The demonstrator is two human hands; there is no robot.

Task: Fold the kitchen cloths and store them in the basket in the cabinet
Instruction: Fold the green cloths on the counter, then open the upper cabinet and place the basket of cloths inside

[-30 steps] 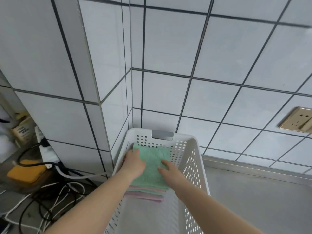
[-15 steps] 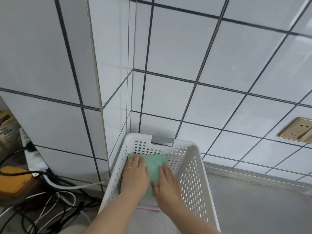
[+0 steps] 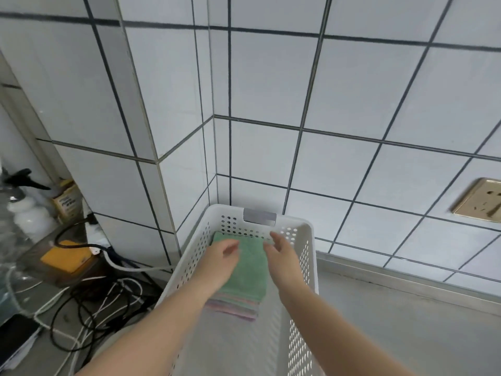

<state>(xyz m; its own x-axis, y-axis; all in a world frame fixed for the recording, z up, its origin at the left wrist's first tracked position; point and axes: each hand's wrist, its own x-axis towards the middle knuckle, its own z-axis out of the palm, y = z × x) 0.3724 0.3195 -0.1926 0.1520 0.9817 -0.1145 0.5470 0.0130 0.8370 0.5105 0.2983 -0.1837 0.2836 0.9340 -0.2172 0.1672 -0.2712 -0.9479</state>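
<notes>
bare forearms enter from the near edge and reach forward into a white perforated basket (image 3: 303,267). the left hand (image 3: 217,263) is over the left part of a folded green cloth (image 3: 248,270), palm down; the right hand (image 3: 284,260) is at the cloth's right edge, tilted with the palm turned inward. motion blur leaves it unclear whether either hand touches the cloth. left to right, the setting runs: at far left a low shelf with a white spray bottle (image 3: 23,210), an orange block (image 3: 63,256) and a tangle of black and white cables (image 3: 103,297); then a white tiled corner (image 3: 173,131) with dark grout; the basket, set against the corner on a grey countertop (image 3: 406,321); and a gold wall socket (image 3: 479,203) at far right. the green cloth tops a stack of folded cloths (image 3: 233,306), pink and lilac edges showing beneath, at the far end of the basket. left fingers are loosely extended and slightly parted; right fingers are straight and slightly spread. neither hand grips anything.
</notes>
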